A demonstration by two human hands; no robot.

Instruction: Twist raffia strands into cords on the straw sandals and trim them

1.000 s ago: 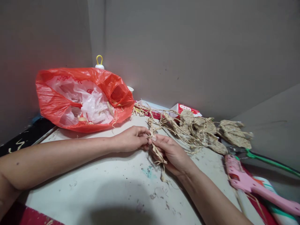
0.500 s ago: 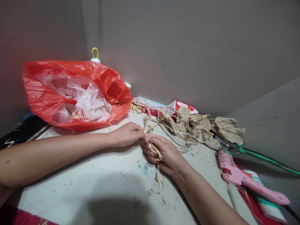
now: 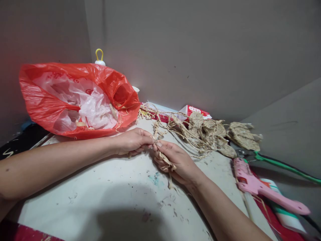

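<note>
My left hand (image 3: 134,142) and my right hand (image 3: 175,160) meet at the middle of a white table (image 3: 112,194). Both pinch the same tan straw strand (image 3: 167,164). The left fingertips close on it from the left; the right fingers curl round it, and its loose end hangs below the right palm. The strand runs back toward a heap of woven straw pieces (image 3: 208,134) behind the hands.
A red plastic bag (image 3: 75,100) with white plastic inside lies at the back left, a white bottle top with a yellow loop (image 3: 99,57) behind it. A pink glue gun (image 3: 260,187), green-handled shears (image 3: 276,162) and a red-and-white box (image 3: 193,110) lie at the right. Grey walls close the corner.
The view has shifted slightly, so everything sits a little lower left. My right hand has gathered more of the strand into its fingers; both hands stay together at the same spot.
</note>
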